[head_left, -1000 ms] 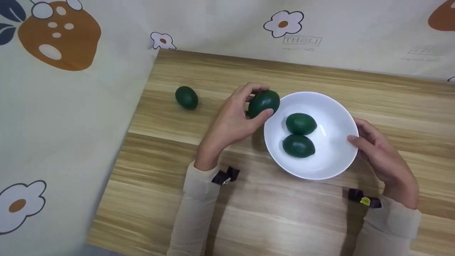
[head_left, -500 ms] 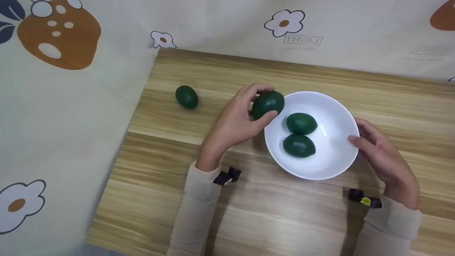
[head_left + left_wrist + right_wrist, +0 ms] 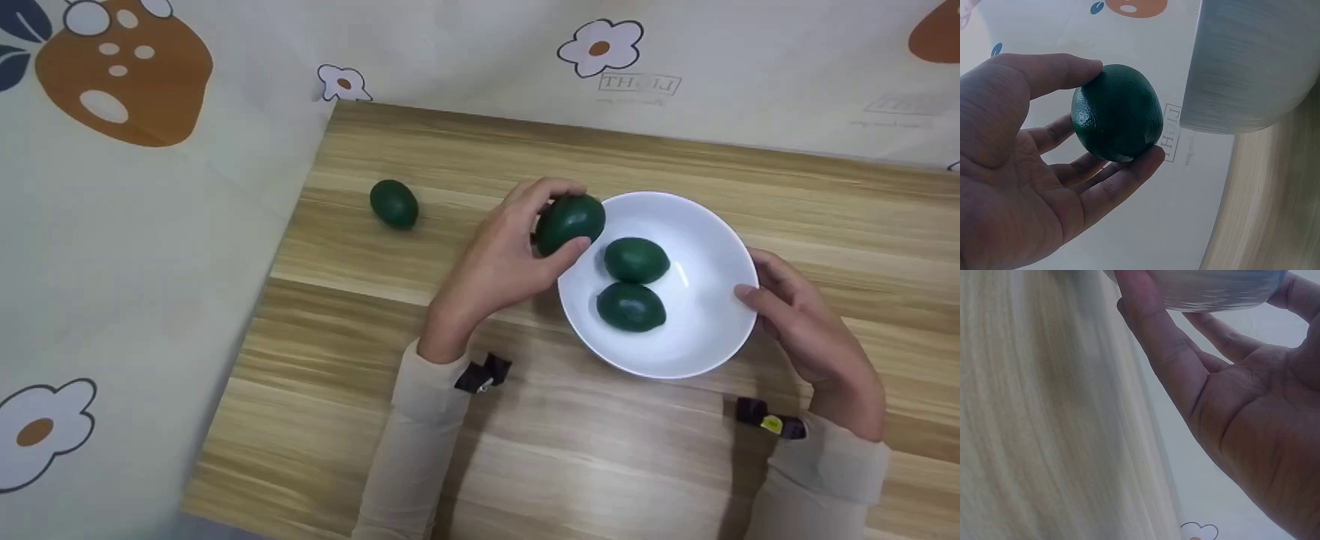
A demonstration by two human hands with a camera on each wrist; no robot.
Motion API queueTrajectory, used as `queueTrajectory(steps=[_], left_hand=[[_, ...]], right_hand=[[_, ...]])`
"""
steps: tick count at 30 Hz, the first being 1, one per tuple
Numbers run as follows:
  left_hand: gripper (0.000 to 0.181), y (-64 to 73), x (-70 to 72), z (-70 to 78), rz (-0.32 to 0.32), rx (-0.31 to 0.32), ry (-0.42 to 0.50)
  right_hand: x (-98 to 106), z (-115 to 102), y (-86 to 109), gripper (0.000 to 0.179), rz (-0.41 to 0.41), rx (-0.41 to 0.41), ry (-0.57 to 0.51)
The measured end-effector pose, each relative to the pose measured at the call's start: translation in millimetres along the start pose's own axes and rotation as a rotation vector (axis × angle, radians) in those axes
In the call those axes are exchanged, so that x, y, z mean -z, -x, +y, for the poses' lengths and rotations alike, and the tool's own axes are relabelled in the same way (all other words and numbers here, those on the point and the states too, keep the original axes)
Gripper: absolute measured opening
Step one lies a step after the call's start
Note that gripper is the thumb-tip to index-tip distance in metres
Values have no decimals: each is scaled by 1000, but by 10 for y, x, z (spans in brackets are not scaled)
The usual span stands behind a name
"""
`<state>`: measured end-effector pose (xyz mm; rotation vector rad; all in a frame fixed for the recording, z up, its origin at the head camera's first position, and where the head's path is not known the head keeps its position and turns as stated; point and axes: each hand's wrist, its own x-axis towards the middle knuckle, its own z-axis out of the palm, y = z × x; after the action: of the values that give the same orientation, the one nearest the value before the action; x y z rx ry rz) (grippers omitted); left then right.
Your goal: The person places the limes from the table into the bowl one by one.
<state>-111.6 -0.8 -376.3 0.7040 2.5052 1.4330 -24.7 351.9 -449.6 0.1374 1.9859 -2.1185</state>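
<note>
My left hand (image 3: pixel 506 255) pinches a dark green lime (image 3: pixel 571 223) between thumb and fingers, beside the white bowl's left rim. In the left wrist view that lime (image 3: pixel 1117 112) is apart from the bowl's outer wall (image 3: pixel 1247 73). With the thumb over the rim and fingers against the outside, my right hand (image 3: pixel 814 330) holds the bowl (image 3: pixel 701 322) at its right side. Inside lie two limes, an upper one (image 3: pixel 636 260) and a lower one (image 3: pixel 631 307), touching each other. In the right wrist view the fingers (image 3: pixel 1171 354) reach the bowl's underside (image 3: pixel 1219 298).
Another lime (image 3: pixel 394 204) lies on the wooden table (image 3: pixel 322 405), left of my left hand. The table's left and back edges meet a pale cloth (image 3: pixel 247 187) printed with flowers and fruit. Small dark straps (image 3: pixel 484 373) hang at the sleeve cuffs.
My left hand has shifted slightly to the right with its lime, closer over the bowl's left rim. My right hand and the bowl stay nearly in place.
</note>
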Motion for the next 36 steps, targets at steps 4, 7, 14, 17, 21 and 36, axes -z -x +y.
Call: queueTrajectory(steps=[4, 7, 14, 17, 21, 36], left_hand=[[50, -3, -11, 3, 1, -11, -4], [50, -5, -21, 3, 2, -18, -9], [51, -8, -44, 6, -5, -21, -35], [51, -9, -56, 15, -13, -20, -64], [52, -14, -80, 27, -27, -12, -91], [51, -40, -235, 77, -81, 18, -163]], right_hand=[[2, 3, 0, 39, 1, 3, -8], [2, 8, 0, 39, -1, 3, -11], [3, 12, 4, 39, -5, -2, -19], [-1, 10, 5, 38, -10, 1, -19], [-9, 3, -1, 37, -4, 3, -16], [-26, 6, -37, 35, 14, -11, 30]])
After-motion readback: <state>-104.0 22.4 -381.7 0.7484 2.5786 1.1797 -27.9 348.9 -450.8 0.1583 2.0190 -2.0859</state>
